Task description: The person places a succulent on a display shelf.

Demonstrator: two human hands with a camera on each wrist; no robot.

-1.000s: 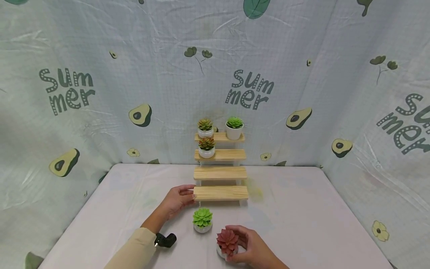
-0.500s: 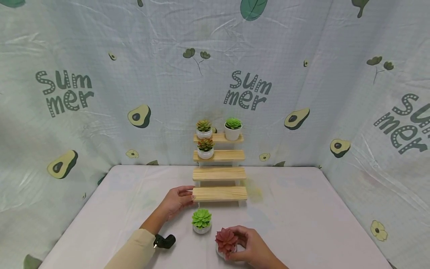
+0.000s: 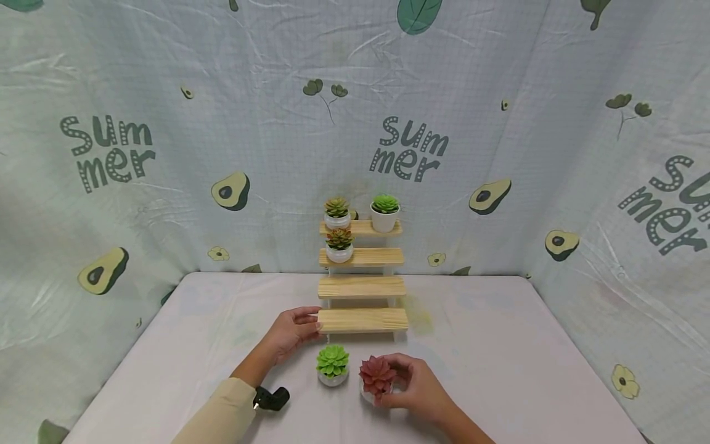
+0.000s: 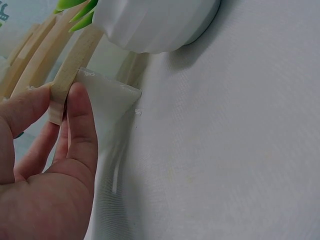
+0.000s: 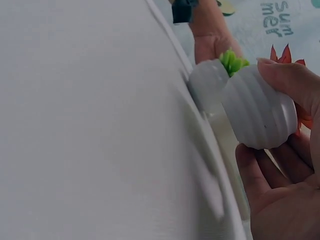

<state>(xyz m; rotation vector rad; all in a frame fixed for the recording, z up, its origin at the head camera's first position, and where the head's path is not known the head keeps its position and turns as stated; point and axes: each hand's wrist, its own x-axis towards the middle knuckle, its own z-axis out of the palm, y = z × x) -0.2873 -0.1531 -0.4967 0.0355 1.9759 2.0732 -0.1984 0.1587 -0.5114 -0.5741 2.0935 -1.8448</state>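
Note:
My left hand [image 3: 295, 335] pinches the left end of the lowest wooden shelf board [image 3: 363, 320], thumb on one face and fingers on the other in the left wrist view. My right hand [image 3: 417, 385] grips a red succulent [image 3: 377, 374] in a ribbed white pot [image 5: 260, 107], with the thumb and fingers around the pot. In the right wrist view this pot is off the table. A bright green succulent [image 3: 333, 361] in a white pot stands on the table between the hands, in front of the shelf.
The tiered shelf holds an olive-green succulent [image 3: 336, 208] and a green one [image 3: 385, 204] on its top board. A red-tipped succulent [image 3: 339, 239] sits on the board below. The white-covered table [image 3: 488, 357] meets a printed curtain [image 3: 266, 154] behind.
My right hand has moved forward with the potted red succulent, toward the shelf. My left hand has stayed at the board's end.

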